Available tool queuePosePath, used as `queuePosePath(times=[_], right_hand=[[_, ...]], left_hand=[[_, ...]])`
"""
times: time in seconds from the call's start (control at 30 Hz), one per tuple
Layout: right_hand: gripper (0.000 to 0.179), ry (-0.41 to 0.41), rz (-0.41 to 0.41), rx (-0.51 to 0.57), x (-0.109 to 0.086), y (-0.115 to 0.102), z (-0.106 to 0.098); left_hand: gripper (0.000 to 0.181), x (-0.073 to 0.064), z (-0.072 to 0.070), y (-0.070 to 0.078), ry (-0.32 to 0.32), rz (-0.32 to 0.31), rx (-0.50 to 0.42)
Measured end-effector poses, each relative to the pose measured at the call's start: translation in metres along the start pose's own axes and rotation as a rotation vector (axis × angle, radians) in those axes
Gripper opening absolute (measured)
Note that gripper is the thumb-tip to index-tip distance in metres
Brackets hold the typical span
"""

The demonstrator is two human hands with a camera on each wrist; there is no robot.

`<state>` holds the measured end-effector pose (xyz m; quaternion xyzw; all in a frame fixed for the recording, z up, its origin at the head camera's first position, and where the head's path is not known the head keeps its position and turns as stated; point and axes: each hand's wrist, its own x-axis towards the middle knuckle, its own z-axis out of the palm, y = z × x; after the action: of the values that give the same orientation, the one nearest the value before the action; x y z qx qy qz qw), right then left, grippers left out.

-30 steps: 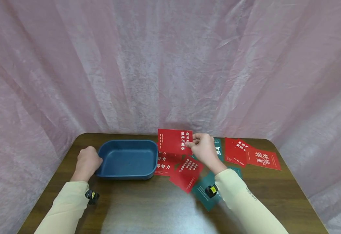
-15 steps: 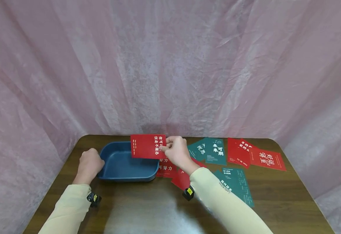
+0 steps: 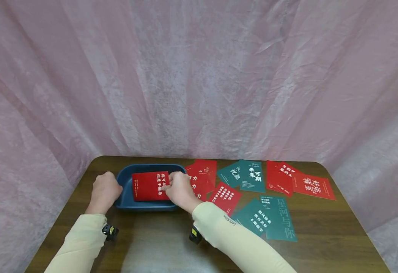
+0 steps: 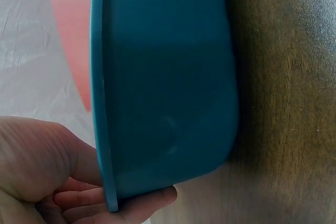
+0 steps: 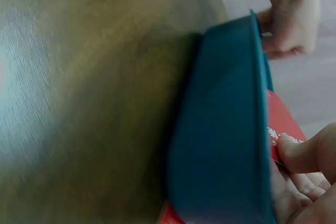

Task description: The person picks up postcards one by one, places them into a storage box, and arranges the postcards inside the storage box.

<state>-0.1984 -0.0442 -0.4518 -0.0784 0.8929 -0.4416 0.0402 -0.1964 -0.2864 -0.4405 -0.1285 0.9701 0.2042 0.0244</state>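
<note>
Head view, pinching red card w/ R hand over blue tray, other red + green cards on table to R, L wrist view, gripping tray rim w/ L hand, finger along outer wall, hidden in head view, R wrist view, thumb on card's printed side.

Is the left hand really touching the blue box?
Touching. The left wrist view shows the left hand gripping the blue box by its rim, with a finger against the outside wall.
</note>
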Motion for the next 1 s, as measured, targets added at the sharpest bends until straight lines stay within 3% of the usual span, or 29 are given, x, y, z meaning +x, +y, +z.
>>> queuePosePath(times=[0.17, 0.33, 0.43, 0.73, 1.0], right_hand=[[0.025, -0.008, 0.013, -0.119, -0.004, 0.0, 0.016], [0.047, -0.031, 0.048, -0.219, -0.006, -0.003, 0.02], [0.053, -0.054, 0.05, -0.23, -0.005, -0.004, 0.021], [0.047, -0.109, 0.013, -0.307, -0.002, -0.005, 0.024], [0.043, -0.133, 0.033, -0.323, -0.001, -0.006, 0.025]], left_hand=[[0.021, 0.0, 0.001, 0.001, 0.003, -0.006, -0.001], [0.023, 0.0, 0.001, 0.003, -0.019, -0.02, 0.005], [0.023, 0.0, 0.0, 0.004, -0.01, -0.017, 0.014], [0.025, 0.001, 0.001, 0.004, 0.012, -0.015, 0.018], [0.022, 0.003, 0.003, 0.002, 0.015, -0.016, 0.033]])
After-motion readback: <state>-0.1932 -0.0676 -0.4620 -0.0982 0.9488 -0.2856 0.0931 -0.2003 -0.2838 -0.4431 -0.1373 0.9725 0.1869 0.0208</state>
